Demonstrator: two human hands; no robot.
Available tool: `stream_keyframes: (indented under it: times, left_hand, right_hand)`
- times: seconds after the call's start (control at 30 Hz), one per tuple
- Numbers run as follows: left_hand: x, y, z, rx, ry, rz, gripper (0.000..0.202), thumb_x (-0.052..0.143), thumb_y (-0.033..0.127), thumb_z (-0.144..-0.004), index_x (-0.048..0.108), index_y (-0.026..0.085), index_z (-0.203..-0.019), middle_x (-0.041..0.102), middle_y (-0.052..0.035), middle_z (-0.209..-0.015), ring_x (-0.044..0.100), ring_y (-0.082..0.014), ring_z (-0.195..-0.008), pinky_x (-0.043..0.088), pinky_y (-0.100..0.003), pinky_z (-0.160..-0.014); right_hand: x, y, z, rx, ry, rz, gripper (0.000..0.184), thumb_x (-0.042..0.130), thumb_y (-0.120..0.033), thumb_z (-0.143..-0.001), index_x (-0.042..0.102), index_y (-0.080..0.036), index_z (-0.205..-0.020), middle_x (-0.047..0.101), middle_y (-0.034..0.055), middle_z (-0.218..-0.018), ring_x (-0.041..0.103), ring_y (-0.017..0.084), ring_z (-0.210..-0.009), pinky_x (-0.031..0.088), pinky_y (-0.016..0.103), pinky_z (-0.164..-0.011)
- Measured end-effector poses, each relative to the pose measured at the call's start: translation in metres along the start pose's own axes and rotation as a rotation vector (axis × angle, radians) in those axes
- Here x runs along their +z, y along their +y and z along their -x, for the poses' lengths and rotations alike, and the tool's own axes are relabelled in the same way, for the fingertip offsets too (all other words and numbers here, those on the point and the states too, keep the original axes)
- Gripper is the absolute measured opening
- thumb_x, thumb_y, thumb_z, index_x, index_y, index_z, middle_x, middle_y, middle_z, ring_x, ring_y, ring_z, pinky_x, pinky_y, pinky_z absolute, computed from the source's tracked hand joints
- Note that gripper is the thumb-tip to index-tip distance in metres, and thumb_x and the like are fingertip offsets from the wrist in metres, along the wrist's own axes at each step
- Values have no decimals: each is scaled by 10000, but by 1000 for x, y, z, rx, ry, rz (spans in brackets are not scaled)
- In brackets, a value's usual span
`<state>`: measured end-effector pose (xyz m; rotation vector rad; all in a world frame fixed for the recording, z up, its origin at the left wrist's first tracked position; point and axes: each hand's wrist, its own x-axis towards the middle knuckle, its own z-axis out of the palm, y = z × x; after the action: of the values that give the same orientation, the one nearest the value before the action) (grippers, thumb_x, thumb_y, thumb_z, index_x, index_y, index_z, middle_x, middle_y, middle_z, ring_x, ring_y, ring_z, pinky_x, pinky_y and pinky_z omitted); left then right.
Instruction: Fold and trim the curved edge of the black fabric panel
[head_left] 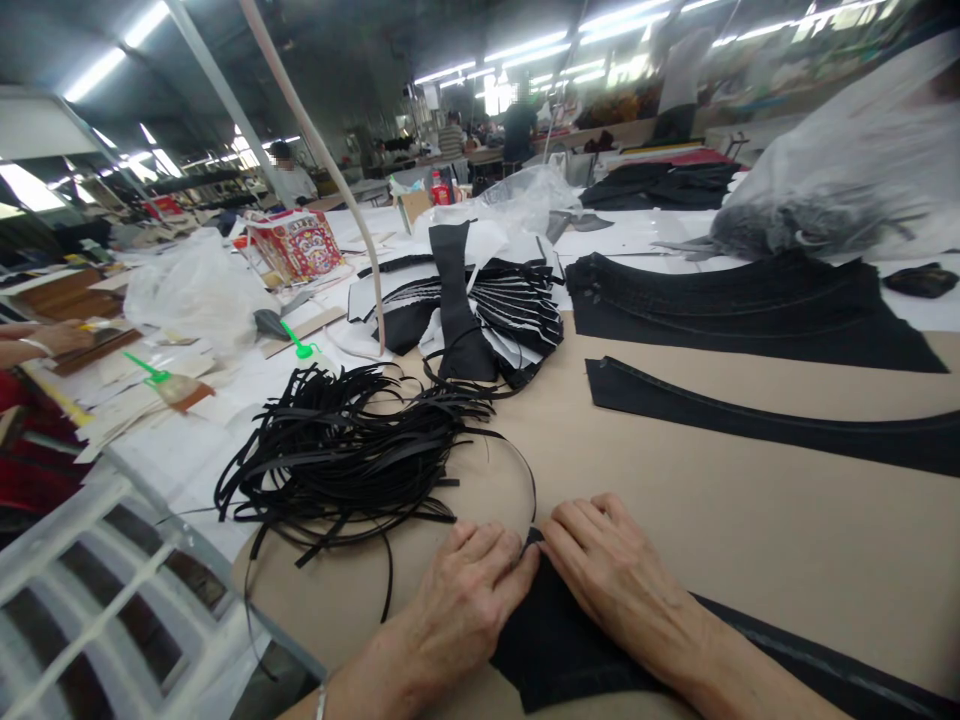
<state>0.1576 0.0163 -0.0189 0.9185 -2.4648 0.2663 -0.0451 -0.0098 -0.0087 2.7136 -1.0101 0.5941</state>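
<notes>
Both my hands rest on a curved black fabric piece (pixel 555 650) lying on brown paper (pixel 750 520) at the near edge of the table. My left hand (pixel 469 590) presses its fingers together on the piece's left tip. My right hand (pixel 607 580) lies flat on top of it, fingers stretched toward the same tip. A thin black strip (pixel 525 480) arcs from that tip up to a tangled heap of black strips (pixel 345 450) just left of my hands.
Long curved black pieces (pixel 750 420) and a stack of them (pixel 720 300) lie to the right. A pile of black and white cut parts (pixel 472 300) sits behind the strips. Glue bottles with green caps (pixel 169 385), plastic bags (pixel 195 285), a white crate (pixel 90 590) at left. People work farther back.
</notes>
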Motion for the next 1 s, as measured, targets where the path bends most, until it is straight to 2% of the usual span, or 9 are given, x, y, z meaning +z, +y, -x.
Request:
stream_keyframes:
  times: [0.3,0.43,0.73,0.87,1.0]
  left_hand:
    - [4,-1,4,17,-14,-22,353,309,166,-978,571,120,-1209,623,-70,-987,517,-180,-924,358,-330,-829]
    - [3,-1,3,10,-26,-5,356,295,178,-985,582,125,-1190,624,-71,-993,510,-178,-929,363,-325,-814]
    - [0,-2,2,7,-37,-8,349,304,174,-981,568,118,-1202,619,-68,-1009,510,-185,-929,356,-331,-817]
    - [0,-2,3,5,-46,-12,347,314,173,-979,562,121,-1216,621,-69,-1004,517,-184,-932,359,-328,-828]
    - [1,-1,6,-18,-48,-10,361,302,181,-982,565,143,-1226,630,-66,-1019,518,-191,-959,356,-338,-853]
  right_hand:
    - [-3,-3,-8,-66,-71,128,212,479,17,-803,546,-180,-760,509,48,-758,418,230,-705,297,385,-721]
    - [2,-5,-6,-65,-36,128,220,453,12,-825,541,-178,-757,497,47,-747,408,223,-691,294,373,-708]
    - [5,0,1,-35,3,-37,264,365,-21,-932,542,-167,-800,503,39,-776,414,202,-717,299,360,-723]
    - [1,-3,3,-48,32,-9,277,357,-15,-929,568,-153,-817,520,43,-775,414,203,-714,303,373,-726]
    - [-3,-9,10,-38,11,47,245,400,-11,-888,608,-137,-916,564,54,-833,441,214,-754,312,397,-747]
